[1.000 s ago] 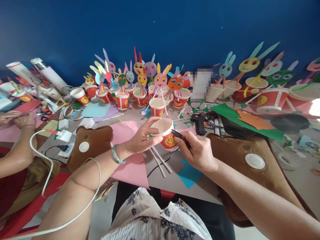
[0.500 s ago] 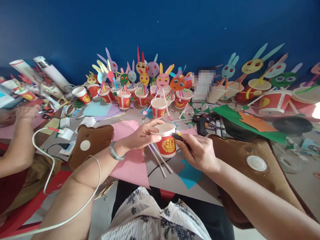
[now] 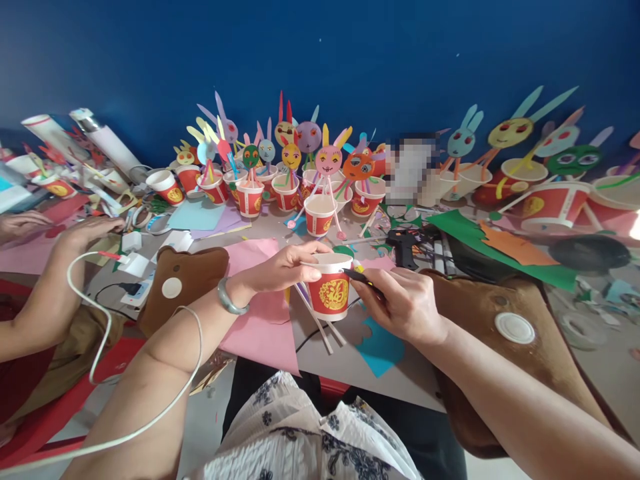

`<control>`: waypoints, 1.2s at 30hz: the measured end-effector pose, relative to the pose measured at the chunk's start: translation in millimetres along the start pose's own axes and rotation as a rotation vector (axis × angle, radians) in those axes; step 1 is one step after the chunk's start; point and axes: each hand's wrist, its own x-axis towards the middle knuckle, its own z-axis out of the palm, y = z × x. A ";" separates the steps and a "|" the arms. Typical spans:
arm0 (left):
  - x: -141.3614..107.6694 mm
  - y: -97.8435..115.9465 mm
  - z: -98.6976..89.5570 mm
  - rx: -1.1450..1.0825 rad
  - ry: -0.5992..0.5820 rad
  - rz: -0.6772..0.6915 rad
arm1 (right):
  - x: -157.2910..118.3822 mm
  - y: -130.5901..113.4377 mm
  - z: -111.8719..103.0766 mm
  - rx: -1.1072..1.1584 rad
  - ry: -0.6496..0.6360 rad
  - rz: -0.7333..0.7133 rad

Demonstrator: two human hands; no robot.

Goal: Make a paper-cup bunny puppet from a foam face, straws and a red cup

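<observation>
A red and white paper cup (image 3: 330, 293) with a gold emblem is held upright above the table by my left hand (image 3: 290, 270), whose fingers and thumb grip its rim at the left. My right hand (image 3: 403, 303) is closed around a slim black tool (image 3: 367, 281), its tip touching the cup just under the rim on the right. The tool looks like a pen or cutter; I cannot tell which. Below the cup, thin paper strips (image 3: 325, 337) lie on the table, beside pink paper (image 3: 263, 320) and a blue paper piece (image 3: 380, 350).
Several cups with paper rabbit figures (image 3: 327, 167) line the back by the blue wall. A black glue gun (image 3: 403, 248) lies behind my right hand. Brown cushions (image 3: 187, 280) flank me, a white cable (image 3: 197, 353) crosses my left arm, and another person's hands (image 3: 95, 230) are at the left.
The cup is tilted slightly differently and sits a little lower, with the tool tip still at its rim. At the left, the other person's hands have moved apart.
</observation>
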 end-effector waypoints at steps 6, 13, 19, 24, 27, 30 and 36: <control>1.8 1.4 -4.4 -0.044 -0.061 -0.080 | -2.6 -0.3 2.0 -0.071 -0.019 -0.008; 0.7 3.8 -7.5 -0.031 -0.079 -0.152 | -0.6 -2.5 1.0 -0.064 -0.037 -0.027; 0.6 7.2 -9.6 -0.013 -0.107 -0.175 | -0.2 -2.5 1.3 -0.018 -0.057 -0.051; -0.9 9.6 -11.1 -0.008 -0.123 -0.185 | 0.5 -2.6 -1.2 0.016 -0.084 -0.064; -1.9 10.5 -12.7 -0.019 -0.149 -0.190 | 0.4 -2.9 -2.9 0.015 -0.111 -0.076; -2.3 11.5 -14.8 -0.017 -0.192 -0.203 | 0.4 -2.8 -4.3 0.000 -0.139 -0.092; -3.1 17.9 -16.2 0.020 -0.217 -0.255 | 0.8 -1.4 -4.3 -0.047 -0.125 -0.144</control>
